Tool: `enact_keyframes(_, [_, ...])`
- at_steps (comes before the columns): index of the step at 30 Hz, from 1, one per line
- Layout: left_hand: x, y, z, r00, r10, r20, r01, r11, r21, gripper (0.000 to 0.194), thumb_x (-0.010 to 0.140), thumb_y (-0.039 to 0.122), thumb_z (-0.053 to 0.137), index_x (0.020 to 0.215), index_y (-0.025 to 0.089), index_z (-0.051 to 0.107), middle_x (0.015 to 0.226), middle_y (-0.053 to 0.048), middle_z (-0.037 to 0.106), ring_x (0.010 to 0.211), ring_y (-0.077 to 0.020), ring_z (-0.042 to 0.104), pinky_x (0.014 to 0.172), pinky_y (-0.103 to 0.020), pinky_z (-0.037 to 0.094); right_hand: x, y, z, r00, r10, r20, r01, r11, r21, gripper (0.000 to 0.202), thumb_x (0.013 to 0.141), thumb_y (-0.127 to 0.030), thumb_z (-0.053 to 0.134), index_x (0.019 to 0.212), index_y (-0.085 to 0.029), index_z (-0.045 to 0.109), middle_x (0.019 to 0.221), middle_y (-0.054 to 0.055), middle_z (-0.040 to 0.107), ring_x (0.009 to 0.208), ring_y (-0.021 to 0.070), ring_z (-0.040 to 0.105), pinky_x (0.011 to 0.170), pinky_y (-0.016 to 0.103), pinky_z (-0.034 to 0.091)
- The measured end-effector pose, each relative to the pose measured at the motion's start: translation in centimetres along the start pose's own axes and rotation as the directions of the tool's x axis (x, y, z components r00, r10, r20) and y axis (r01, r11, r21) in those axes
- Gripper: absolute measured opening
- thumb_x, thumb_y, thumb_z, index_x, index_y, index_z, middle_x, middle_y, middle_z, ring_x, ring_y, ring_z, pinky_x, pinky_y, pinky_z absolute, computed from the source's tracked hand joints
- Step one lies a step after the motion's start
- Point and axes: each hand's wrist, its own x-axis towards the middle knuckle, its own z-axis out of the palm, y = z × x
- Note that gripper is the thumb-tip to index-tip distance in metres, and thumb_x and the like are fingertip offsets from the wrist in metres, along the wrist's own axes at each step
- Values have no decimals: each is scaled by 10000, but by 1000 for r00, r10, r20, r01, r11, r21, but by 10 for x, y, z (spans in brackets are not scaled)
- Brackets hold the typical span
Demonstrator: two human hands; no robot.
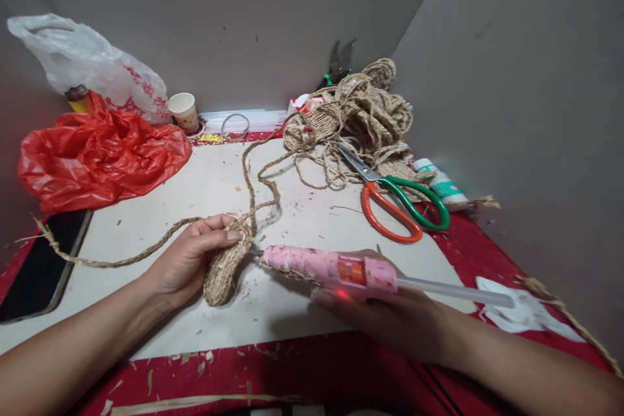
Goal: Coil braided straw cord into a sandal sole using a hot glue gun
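My left hand (195, 253) pinches a small woven straw slipper sole (225, 270), a long oval of coiled braid, between thumb and fingers. Loose ends of braided straw rope (141, 255) run from it to the left and back toward the pile. In my right hand (375, 312) is a pink hot glue gun (322, 266), its red light glowing. A clear glue stick (453, 290) sticks out of its rear. The nozzle points left and meets the sole's right edge; whether it touches is unclear. My right fingers are partly hidden behind the gun.
Scissors (390, 198) with orange and green handles lie before a heap of woven straw pieces (361, 110). Pruning shears (338, 65) stand behind. At left are a red plastic bag (107, 153), a phone (43, 266) and a paper cup (183, 112). Glue sticks (244, 120) lie along the wall.
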Motion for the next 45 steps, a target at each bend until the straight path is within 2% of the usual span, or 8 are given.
enact_keyframes(5, [-1, 0, -1, 1000, 2, 3, -2, 1000, 4, 163, 673, 203, 748, 755, 134, 625, 663, -20, 623, 562, -104, 556, 561, -212, 439, 2, 9, -2, 972, -219, 87, 225, 971, -81, 394, 922, -377, 472, 1253, -264, 652, 792, -1, 734, 691, 190, 661, 695, 251, 544])
enact_keyframes(8, [-1, -1, -2, 1000, 0, 4, 0, 1000, 2, 159, 679, 202, 745, 765, 134, 629, 679, -25, 631, 574, -107, 565, 569, -214, 444, 5, 12, -3, 950, -281, 136, 291, 955, -61, 410, 947, -341, 469, 1334, -276, 585, 983, 13, 744, 827, 182, 685, 808, 244, 536])
enact_keyframes(10, [0, -1, -2, 1000, -2, 8, 2, 1000, -3, 154, 683, 198, 743, 770, 135, 632, 683, -27, 635, 577, -108, 569, 569, -213, 445, 6, 12, -4, 940, -295, 173, 303, 953, -22, 419, 952, -335, 474, 1358, -272, 559, 1100, 20, 719, 853, 168, 681, 820, 238, 528])
enact_keyframes(16, [0, -1, -1, 1000, -2, 18, 3, 1000, -21, 122, 695, 181, 735, 742, 139, 630, 648, -18, 628, 551, -97, 560, 550, -199, 435, 9, 14, -4, 931, -303, 202, 308, 951, 6, 426, 951, -275, 480, 1373, -271, 535, 906, -9, 717, 623, 120, 596, 630, 206, 496])
enact_keyframes(30, [0, -1, 0, 1000, -1, 17, 2, 1000, -18, 121, 694, 176, 737, 731, 143, 627, 638, -15, 624, 543, -97, 557, 537, -197, 427, 9, 17, 0, 914, -362, 182, 364, 931, 21, 418, 922, -218, 506, 1335, -248, 568, 825, -12, 697, 589, 108, 552, 573, 196, 471])
enact_keyframes(38, [0, -1, 0, 1000, -8, 10, 8, 1000, -3, 158, 674, 195, 754, 715, 144, 610, 637, -11, 609, 548, -95, 546, 545, -201, 416, 10, 18, -1, 916, -318, 246, 320, 947, 33, 437, 951, -276, 450, 1377, -238, 537, 1248, 55, 663, 982, 182, 670, 874, 267, 513])
enact_keyframes(42, [0, -1, 0, 1000, 0, 1, 0, 1000, 3, 173, 666, 204, 763, 733, 140, 617, 651, -13, 619, 558, -94, 549, 548, -197, 416, 11, 16, 0, 910, -297, 291, 319, 947, -30, 416, 944, -268, 444, 1338, -209, 567, 1061, 60, 718, 876, 167, 674, 805, 251, 512])
enact_keyframes(45, [-1, 2, 1, 999, 32, -15, -32, 999, 29, 178, 668, 208, 766, 734, 134, 618, 633, -6, 616, 537, -81, 532, 528, -184, 401, 11, 22, 2, 895, -286, 342, 343, 932, -118, 232, 902, -265, 508, 997, -168, 697, 734, 15, 668, 610, 124, 594, 583, 211, 455])
